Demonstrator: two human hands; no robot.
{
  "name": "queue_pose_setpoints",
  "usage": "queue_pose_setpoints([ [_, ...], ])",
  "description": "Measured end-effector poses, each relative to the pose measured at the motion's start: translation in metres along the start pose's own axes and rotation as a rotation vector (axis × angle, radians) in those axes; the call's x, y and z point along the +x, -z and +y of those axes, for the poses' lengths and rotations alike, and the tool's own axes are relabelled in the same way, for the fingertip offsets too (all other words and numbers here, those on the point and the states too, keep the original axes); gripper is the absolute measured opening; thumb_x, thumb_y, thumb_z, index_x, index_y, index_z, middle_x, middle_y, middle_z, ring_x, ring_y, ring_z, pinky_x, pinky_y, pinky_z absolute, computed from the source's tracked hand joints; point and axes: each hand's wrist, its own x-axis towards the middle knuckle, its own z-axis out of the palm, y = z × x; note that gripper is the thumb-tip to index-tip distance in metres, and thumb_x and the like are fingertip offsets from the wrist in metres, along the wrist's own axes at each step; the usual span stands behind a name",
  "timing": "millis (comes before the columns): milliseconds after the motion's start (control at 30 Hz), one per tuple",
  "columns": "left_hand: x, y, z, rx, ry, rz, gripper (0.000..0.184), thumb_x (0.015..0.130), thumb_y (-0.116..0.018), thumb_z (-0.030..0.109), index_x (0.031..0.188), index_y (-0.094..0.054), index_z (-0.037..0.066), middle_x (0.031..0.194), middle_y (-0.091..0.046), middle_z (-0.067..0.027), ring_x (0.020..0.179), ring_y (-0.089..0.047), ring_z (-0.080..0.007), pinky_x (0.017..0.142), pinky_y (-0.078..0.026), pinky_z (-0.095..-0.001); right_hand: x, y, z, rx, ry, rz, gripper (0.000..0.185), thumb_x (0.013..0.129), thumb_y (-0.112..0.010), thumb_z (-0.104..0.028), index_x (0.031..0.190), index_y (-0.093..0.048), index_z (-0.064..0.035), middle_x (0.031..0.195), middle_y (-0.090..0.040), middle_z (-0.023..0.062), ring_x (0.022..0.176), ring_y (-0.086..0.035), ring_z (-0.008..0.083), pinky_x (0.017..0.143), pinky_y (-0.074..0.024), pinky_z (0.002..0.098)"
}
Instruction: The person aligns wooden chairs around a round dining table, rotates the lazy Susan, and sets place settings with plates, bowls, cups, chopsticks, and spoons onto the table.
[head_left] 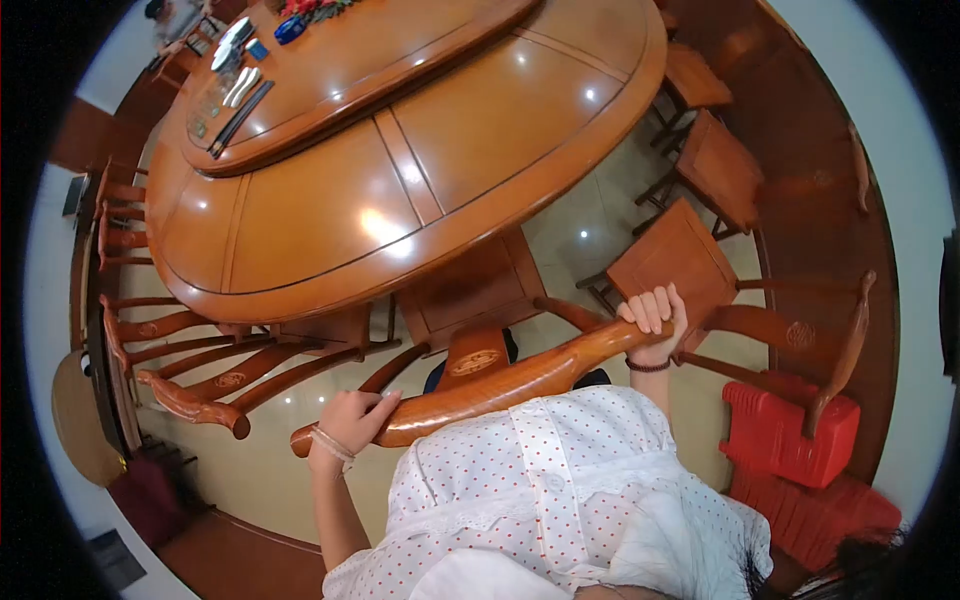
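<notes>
Right in front of my body is a wooden chair [500, 393], its curved, glossy top rail running from lower left to upper right. My left hand [357, 420] grips the rail near its left end, thumb lying along the top. Near the other end, my right hand [655, 318] has its fingers curled over the same rail. A carved emblem marks the chair's back slat, and its seat [470, 285] reaches partly under the edge of a large round wooden table [300, 245]. My body hides the lower part of the chair.
More wooden chairs stand left [215, 385] and right [680, 255] around the table. On its raised turntable [330, 115] are black chopsticks [240, 118], white spoons [242, 87] and stacked dishes [233, 43]. Red plastic stools [790, 430] sit at right. Another person [178, 22] is far off at upper left.
</notes>
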Motion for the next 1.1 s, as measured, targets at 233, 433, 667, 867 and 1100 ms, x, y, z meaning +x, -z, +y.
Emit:
queue_pose_setpoints([
  [233,-0.004,-0.01,0.033,0.131,-0.227,0.439,0.022,0.08,-0.053,0.019,0.072,-0.058,-0.001,0.069,-0.056,-0.0189,0.067,-0.053,-0.0338,0.061,-0.039,-0.0399,-0.02,0.016,-0.007,-0.454,-0.066,0.309,0.033,0.087,-0.039,-0.03,0.09,-0.054,-0.0011,0.085,-0.059,0.0108,0.085,-0.056,0.0214,0.076,-0.0435,0.0329],
  [433,-0.007,-0.071,0.167,-0.091,-0.91,0.765,0.005,0.07,-0.058,-0.002,0.068,-0.056,0.003,0.069,-0.057,-0.0085,0.069,-0.054,-0.025,0.074,-0.044,-0.0364,-0.182,0.04,-0.062,-0.908,-0.246,0.344,0.024,0.088,-0.043,-0.022,0.101,-0.052,-0.0038,0.097,-0.058,0.0071,0.087,-0.056,0.0156,0.075,-0.0432,0.0263],
  [667,-0.029,-0.212,0.286,-0.122,-1.312,0.318,0.023,0.064,-0.066,0.005,0.051,-0.048,0.002,0.051,-0.047,-0.0094,0.047,-0.045,-0.0246,0.044,-0.035,-0.0324,-0.324,0.051,-0.17,-0.889,-0.088,0.688,0.023,0.088,-0.044,-0.02,0.099,-0.05,-0.0005,0.092,-0.058,0.0093,0.087,-0.056,0.0163,0.076,-0.0433,0.0276],
  [867,-0.018,-0.289,0.366,-0.177,-1.122,0.09,0.019,0.073,-0.06,0.01,0.058,-0.054,0.001,0.057,-0.052,-0.0122,0.05,-0.049,-0.0281,0.047,-0.04,-0.0325,-0.312,0.083,-0.259,-0.891,-0.006,0.539,0.022,0.087,-0.043,-0.018,0.099,-0.049,0.0006,0.092,-0.057,0.0123,0.088,-0.056,0.0189,0.077,-0.0435,0.0295],
  [1100,0.009,-0.383,0.474,-0.712,-0.736,-0.258,0.032,0.087,-0.046,0.024,0.108,-0.044,0.0,0.097,-0.054,-0.0167,0.092,-0.054,-0.0211,0.077,-0.042,-0.0306,-0.339,0.095,-0.367,-1.073,-0.158,0.485,0.02,0.086,-0.046,-0.009,0.103,-0.048,0.0016,0.095,-0.057,0.0099,0.091,-0.054,0.0161,0.081,-0.0418,0.0277],
])
